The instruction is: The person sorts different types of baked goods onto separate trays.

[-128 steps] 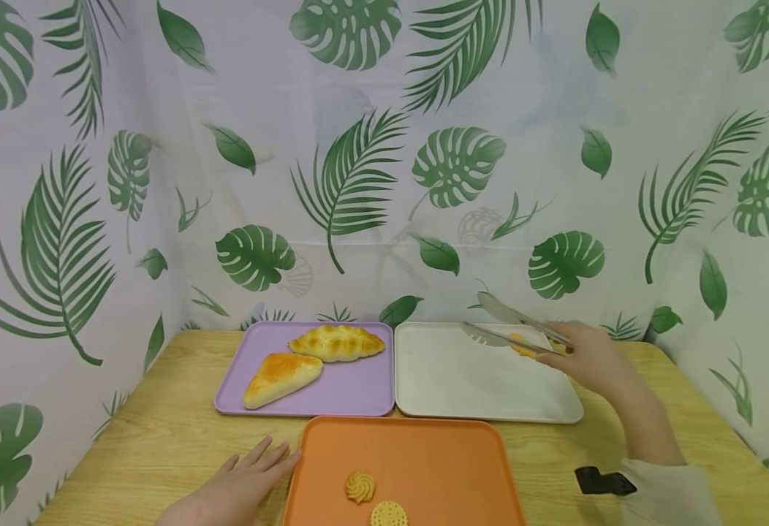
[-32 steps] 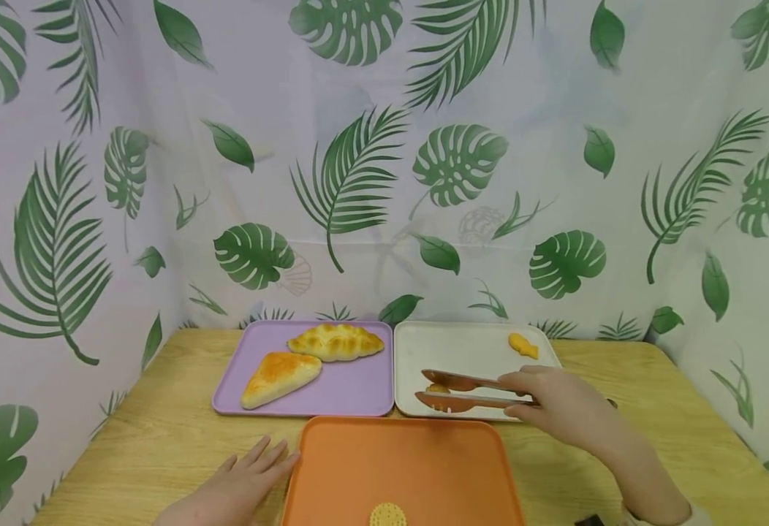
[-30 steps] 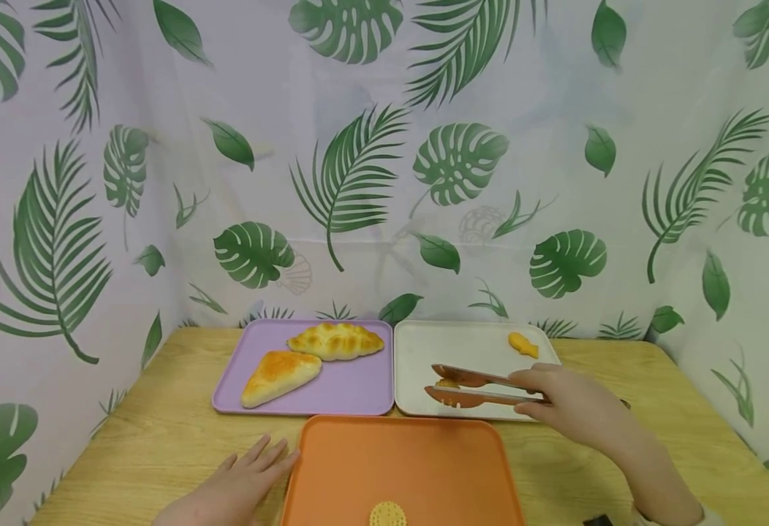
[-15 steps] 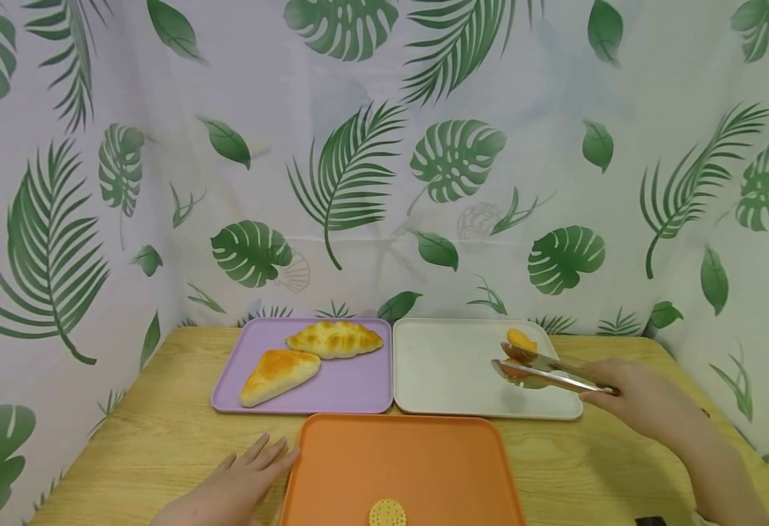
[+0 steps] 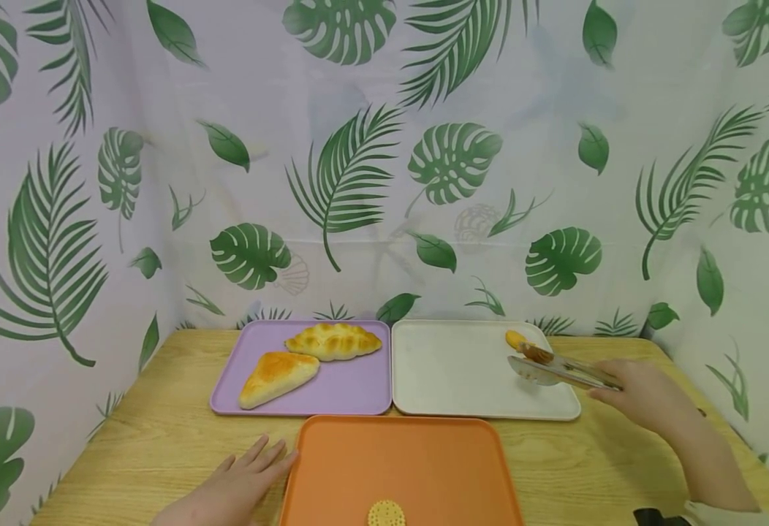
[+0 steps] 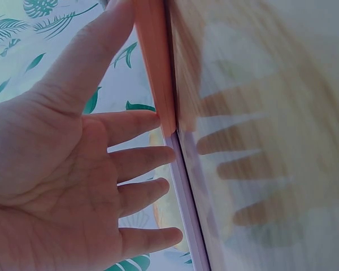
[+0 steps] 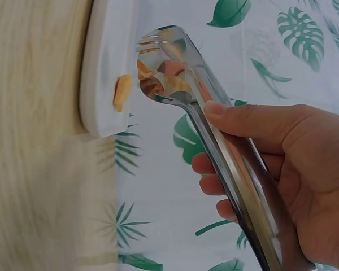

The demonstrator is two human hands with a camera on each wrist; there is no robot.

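My right hand (image 5: 644,394) grips the metal tongs (image 5: 571,370) by their arms, thumb on one side and fingers on the other. The tongs' heads are over the right part of the white tray (image 5: 453,365), close to an orange fish-shaped cracker (image 5: 514,340), which they partly cover. Brown and orange patches show at the heads in the right wrist view; whether these are a swirl cookie or reflections, I cannot tell. My left hand (image 5: 229,486) lies with fingers spread, fingertips at the left edge of the orange tray (image 5: 400,453). A round yellow cracker (image 5: 386,513) lies on that tray.
On the purple tray (image 5: 351,391) at back left lie a triangular bread (image 5: 279,378) and a braided bread (image 5: 333,342). The trays stand on a wooden table (image 5: 134,431). Leaf-printed cloth (image 5: 371,183) encloses the back and sides.
The swirl cookie left the orange tray and was between the tongs over the white tray about a second ago. The tongs have since moved right, towards the fish cracker. My left hand stays put.
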